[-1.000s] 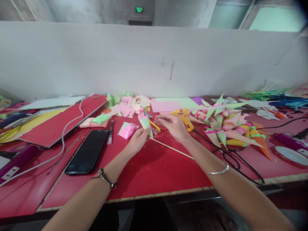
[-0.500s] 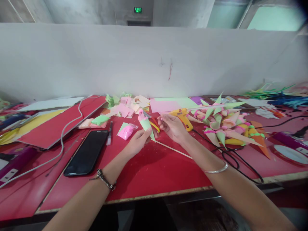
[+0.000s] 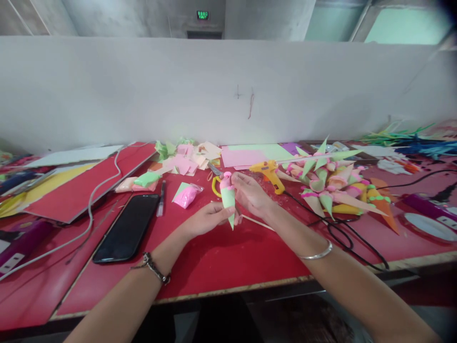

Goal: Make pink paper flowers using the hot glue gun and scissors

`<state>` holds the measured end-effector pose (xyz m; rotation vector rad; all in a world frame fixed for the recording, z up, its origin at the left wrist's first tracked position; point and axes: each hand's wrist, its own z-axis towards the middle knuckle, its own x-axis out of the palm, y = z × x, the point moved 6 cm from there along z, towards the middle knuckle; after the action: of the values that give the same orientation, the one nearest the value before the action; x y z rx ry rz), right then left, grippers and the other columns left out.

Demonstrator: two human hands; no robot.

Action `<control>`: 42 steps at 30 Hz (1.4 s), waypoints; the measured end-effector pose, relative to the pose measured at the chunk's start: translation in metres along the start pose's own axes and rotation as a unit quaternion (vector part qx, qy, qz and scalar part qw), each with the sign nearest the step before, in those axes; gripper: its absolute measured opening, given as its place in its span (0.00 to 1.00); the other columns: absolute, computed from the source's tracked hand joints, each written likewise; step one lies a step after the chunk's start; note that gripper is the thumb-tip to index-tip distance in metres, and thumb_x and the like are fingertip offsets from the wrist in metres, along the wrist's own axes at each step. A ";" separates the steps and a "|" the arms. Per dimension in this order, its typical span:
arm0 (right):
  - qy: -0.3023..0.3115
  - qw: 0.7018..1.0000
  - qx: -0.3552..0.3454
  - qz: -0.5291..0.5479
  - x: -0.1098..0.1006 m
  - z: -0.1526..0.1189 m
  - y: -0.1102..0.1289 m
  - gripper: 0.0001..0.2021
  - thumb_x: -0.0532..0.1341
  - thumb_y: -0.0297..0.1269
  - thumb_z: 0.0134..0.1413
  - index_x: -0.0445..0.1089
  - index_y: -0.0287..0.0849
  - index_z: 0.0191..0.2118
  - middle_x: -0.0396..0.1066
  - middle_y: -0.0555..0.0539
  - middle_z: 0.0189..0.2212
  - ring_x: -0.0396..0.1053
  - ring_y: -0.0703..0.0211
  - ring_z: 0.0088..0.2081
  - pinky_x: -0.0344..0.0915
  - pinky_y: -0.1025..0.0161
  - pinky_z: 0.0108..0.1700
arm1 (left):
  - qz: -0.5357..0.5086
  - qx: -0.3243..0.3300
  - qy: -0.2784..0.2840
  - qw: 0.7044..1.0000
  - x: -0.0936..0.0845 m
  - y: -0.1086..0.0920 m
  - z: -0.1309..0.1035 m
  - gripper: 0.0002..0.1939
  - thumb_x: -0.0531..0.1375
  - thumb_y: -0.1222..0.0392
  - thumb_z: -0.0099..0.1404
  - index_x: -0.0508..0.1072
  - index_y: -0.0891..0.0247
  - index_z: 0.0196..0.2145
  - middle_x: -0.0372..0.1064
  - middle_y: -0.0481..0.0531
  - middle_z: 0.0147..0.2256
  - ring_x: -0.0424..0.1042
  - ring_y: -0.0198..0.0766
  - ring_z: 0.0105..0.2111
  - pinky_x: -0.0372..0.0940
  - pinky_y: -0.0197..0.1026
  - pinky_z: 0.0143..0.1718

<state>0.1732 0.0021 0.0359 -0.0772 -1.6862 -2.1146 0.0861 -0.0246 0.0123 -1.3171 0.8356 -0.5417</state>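
Note:
A light green paper cone (image 3: pixel 228 199) with pink clay around its top hangs point down over the red table (image 3: pixel 221 271). My left hand (image 3: pixel 209 218) is closed on the lower part of the cone, the thumb across its front. My right hand (image 3: pixel 252 193) is at the pink top, its fingers pinched together against the clay; whether a separate bit is between them is hidden. Behind the cone lie scissors with yellow handles (image 3: pixel 215 186). A thin pale stick (image 3: pixel 259 223) lies on the table under my right wrist.
A yellow glue gun (image 3: pixel 269 174) with a black cord lies right of my hands, beside a pile of paper cones (image 3: pixel 324 186). To the left are a black phone (image 3: pixel 126 228), a pen (image 3: pixel 162 199) and a pink clay bag (image 3: pixel 186 195).
The cone has moved right and now stands more upright in my left hand. My right hand has come in to the pink top, which it was apart from before.

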 end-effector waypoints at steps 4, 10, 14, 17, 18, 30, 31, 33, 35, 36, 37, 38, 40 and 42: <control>0.026 0.999 0.026 0.024 0.004 -0.003 -0.002 0.12 0.60 0.44 0.44 0.59 0.42 0.23 0.65 0.51 0.28 0.63 0.67 0.27 0.62 0.68 0.28 | -0.007 -0.008 0.017 1.000 0.002 0.003 0.001 0.19 0.50 0.47 0.59 0.69 0.67 0.28 0.65 0.51 0.27 0.59 0.31 0.24 0.52 0.34 0.25; -0.007 0.995 -0.047 -0.090 0.001 -0.003 0.006 0.11 0.60 0.42 0.45 0.61 0.41 0.23 0.63 0.53 0.24 0.60 0.69 0.25 0.59 0.69 0.29 | 0.047 -0.027 -0.070 0.996 -0.008 0.008 0.004 0.21 0.50 0.45 0.58 0.65 0.66 0.20 0.53 0.43 0.16 0.50 0.27 0.17 0.47 0.33 0.21; -0.048 0.977 -0.111 -0.177 0.000 -0.005 0.013 0.11 0.59 0.42 0.46 0.60 0.41 0.23 0.61 0.53 0.24 0.59 0.68 0.27 0.59 0.67 0.32 | 0.054 -0.014 -0.091 0.994 -0.009 0.003 0.005 0.18 0.51 0.48 0.58 0.66 0.66 0.22 0.51 0.42 0.16 0.50 0.27 0.18 0.49 0.32 0.21; -0.067 0.966 -0.138 -0.206 0.002 -0.007 0.015 0.11 0.59 0.42 0.46 0.60 0.41 0.23 0.61 0.51 0.29 0.60 0.67 0.30 0.60 0.66 0.34 | 0.065 -0.011 -0.106 0.992 -0.009 0.003 0.005 0.17 0.51 0.48 0.57 0.66 0.67 0.23 0.54 0.43 0.18 0.53 0.27 0.19 0.51 0.32 0.23; -0.071 0.964 -0.143 -0.214 0.003 -0.008 0.015 0.11 0.59 0.42 0.45 0.61 0.41 0.23 0.61 0.50 0.29 0.61 0.66 0.31 0.60 0.66 0.34 | 0.068 -0.005 -0.110 0.992 -0.009 0.003 0.006 0.17 0.52 0.49 0.57 0.67 0.67 0.24 0.56 0.44 0.19 0.54 0.28 0.20 0.52 0.33 0.23; -0.056 0.960 -0.154 -0.228 0.014 -0.013 0.014 0.10 0.59 0.41 0.46 0.61 0.42 0.22 0.60 0.51 0.29 0.61 0.65 0.33 0.60 0.65 0.37 | 0.131 0.044 -0.150 0.979 -0.010 -0.002 0.006 0.12 0.51 0.55 0.56 0.65 0.68 0.26 0.59 0.46 0.22 0.57 0.31 0.24 0.55 0.34 0.26; -0.058 0.961 -0.153 -0.221 0.014 -0.012 0.014 0.10 0.59 0.41 0.46 0.61 0.42 0.22 0.60 0.51 0.30 0.61 0.65 0.33 0.60 0.65 0.37 | 0.135 0.049 -0.150 0.978 -0.011 -0.002 0.006 0.11 0.51 0.56 0.56 0.65 0.67 0.26 0.59 0.47 0.22 0.57 0.31 0.24 0.56 0.34 0.27; -0.068 0.963 -0.158 -0.205 0.012 -0.012 0.016 0.10 0.60 0.41 0.45 0.62 0.42 0.22 0.60 0.50 0.32 0.61 0.65 0.34 0.60 0.65 0.36 | 0.143 0.053 -0.153 0.976 -0.012 -0.002 0.005 0.10 0.51 0.57 0.56 0.64 0.67 0.25 0.59 0.46 0.22 0.57 0.31 0.25 0.56 0.35 0.28; -0.093 0.965 -0.157 -0.191 0.008 -0.012 0.019 0.11 0.60 0.42 0.45 0.61 0.42 0.21 0.60 0.51 0.28 0.60 0.67 0.31 0.59 0.66 0.33 | 0.149 0.051 -0.156 0.975 -0.012 -0.002 0.004 0.09 0.50 0.58 0.55 0.63 0.67 0.24 0.57 0.46 0.22 0.56 0.31 0.24 0.55 0.35 0.27; -0.108 0.965 -0.152 -0.184 0.005 -0.011 0.020 0.11 0.60 0.42 0.45 0.61 0.42 0.21 0.59 0.52 0.25 0.59 0.68 0.28 0.59 0.67 0.31 | 0.150 0.049 -0.157 0.975 -0.012 -0.002 0.004 0.09 0.50 0.58 0.55 0.63 0.66 0.23 0.56 0.45 0.22 0.55 0.31 0.24 0.54 0.34 0.27; -0.121 0.966 -0.146 -0.176 0.002 -0.011 0.021 0.12 0.60 0.43 0.45 0.60 0.42 0.21 0.58 0.53 0.22 0.57 0.69 0.25 0.58 0.68 0.28 | 0.151 0.046 -0.158 0.975 -0.012 -0.003 0.004 0.09 0.51 0.58 0.55 0.62 0.66 0.22 0.55 0.45 0.21 0.54 0.30 0.24 0.54 0.34 0.26; -0.130 0.967 -0.139 -0.167 -0.001 -0.011 0.022 0.12 0.59 0.43 0.46 0.60 0.42 0.22 0.56 0.54 0.20 0.55 0.69 0.23 0.56 0.68 0.26 | 0.150 0.043 -0.158 0.975 -0.012 -0.003 0.004 0.10 0.51 0.57 0.55 0.61 0.66 0.22 0.53 0.45 0.21 0.53 0.30 0.23 0.53 0.34 0.26; -0.131 0.971 -0.131 -0.149 -0.003 -0.010 0.022 0.10 0.59 0.43 0.46 0.61 0.42 0.23 0.57 0.55 0.18 0.54 0.70 0.21 0.55 0.69 0.24 | 0.141 0.037 -0.161 0.976 -0.013 -0.003 0.004 0.11 0.51 0.56 0.56 0.59 0.66 0.21 0.51 0.44 0.21 0.52 0.29 0.23 0.51 0.33 0.25; -0.124 0.975 -0.124 -0.140 -0.004 -0.009 0.022 0.08 0.60 0.41 0.45 0.64 0.43 0.24 0.60 0.55 0.19 0.56 0.70 0.21 0.56 0.68 0.25 | 0.124 0.031 -0.169 0.977 -0.014 -0.002 0.003 0.12 0.50 0.55 0.56 0.59 0.65 0.21 0.52 0.44 0.21 0.52 0.29 0.23 0.51 0.33 0.25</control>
<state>0.1867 -0.0092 0.0524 -0.1954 -1.6346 -2.6160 0.0806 -0.0122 0.0179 -1.1831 0.6797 -0.1387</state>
